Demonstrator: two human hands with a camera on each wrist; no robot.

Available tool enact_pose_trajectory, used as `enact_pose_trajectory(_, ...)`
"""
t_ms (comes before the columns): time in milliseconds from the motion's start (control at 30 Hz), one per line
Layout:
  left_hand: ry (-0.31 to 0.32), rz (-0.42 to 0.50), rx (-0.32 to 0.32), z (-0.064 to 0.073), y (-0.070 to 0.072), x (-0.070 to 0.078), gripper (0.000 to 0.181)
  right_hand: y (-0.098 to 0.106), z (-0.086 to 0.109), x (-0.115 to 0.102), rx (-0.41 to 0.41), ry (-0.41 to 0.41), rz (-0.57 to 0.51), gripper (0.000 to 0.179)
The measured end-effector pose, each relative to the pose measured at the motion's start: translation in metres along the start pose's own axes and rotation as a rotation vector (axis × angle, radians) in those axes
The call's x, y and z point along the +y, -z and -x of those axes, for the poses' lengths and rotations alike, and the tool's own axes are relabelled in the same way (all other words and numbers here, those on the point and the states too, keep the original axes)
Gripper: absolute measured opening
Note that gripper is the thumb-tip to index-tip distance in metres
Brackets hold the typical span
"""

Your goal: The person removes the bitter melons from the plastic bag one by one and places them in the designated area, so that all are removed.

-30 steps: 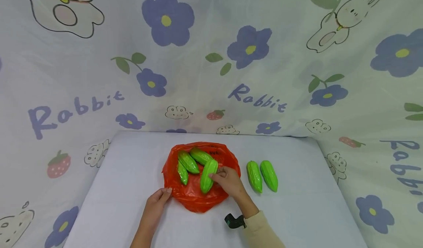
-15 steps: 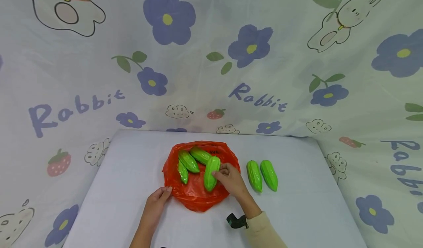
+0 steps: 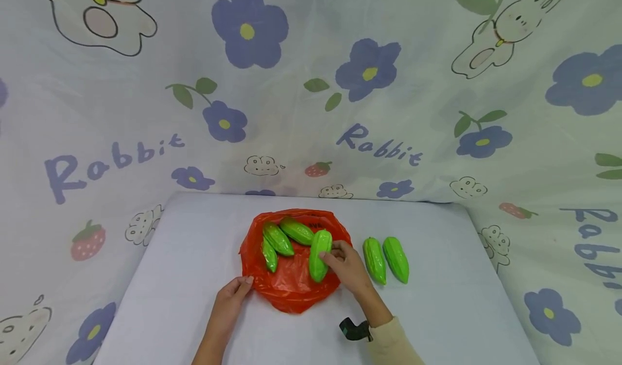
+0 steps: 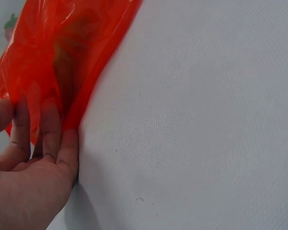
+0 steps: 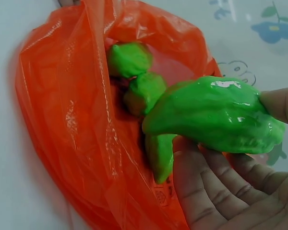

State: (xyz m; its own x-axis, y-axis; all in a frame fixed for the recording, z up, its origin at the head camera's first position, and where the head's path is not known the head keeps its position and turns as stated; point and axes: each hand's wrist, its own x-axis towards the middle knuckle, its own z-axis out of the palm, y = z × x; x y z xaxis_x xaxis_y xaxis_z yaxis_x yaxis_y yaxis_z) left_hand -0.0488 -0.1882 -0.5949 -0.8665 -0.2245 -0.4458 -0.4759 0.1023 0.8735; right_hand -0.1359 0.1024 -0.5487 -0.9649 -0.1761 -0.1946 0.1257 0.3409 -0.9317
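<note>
The right hand clamps fingers and thumb across a green gourd over the red bag, whose rim the left hand pinches. The glossy gourd looks stiff, light and slightly slippery, best held round its thick middle; the thin bag likely crumples easily.

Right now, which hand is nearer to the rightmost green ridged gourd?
The right hand, left of that gourd; the left hand is farther left, holding the red plastic bag.
</note>
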Motion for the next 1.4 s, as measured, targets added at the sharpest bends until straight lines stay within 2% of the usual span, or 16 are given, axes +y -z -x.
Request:
enact_pose_trajectory(233, -0.007, -0.003, -0.002, 0.0, 0.0, 0.0, 0.057, 0.008, 0.005, 0.001, 0.018, -0.003, 0.014, 0.054)
enact_pose_trajectory(600, -0.002, -0.005, 0.001, 0.0, -0.001, 0.002, 0.056, 0.018, 0.011, 0.0, 0.034, 0.012, -0.062, 0.047)
enact_pose_trajectory(867, 0.0, -0.005, 0.003, 0.001, -0.002, 0.002, 0.054, 0.023, 0.015, 0.008, 0.048, -0.007, -0.044, 0.049)
enact_pose_trajectory(1400, 0.0, -0.007, 0.016, 0.003, -0.002, 0.003, 0.049, 0.031, 0.03, 0.019, 0.055, -0.017, -0.11, 0.045)
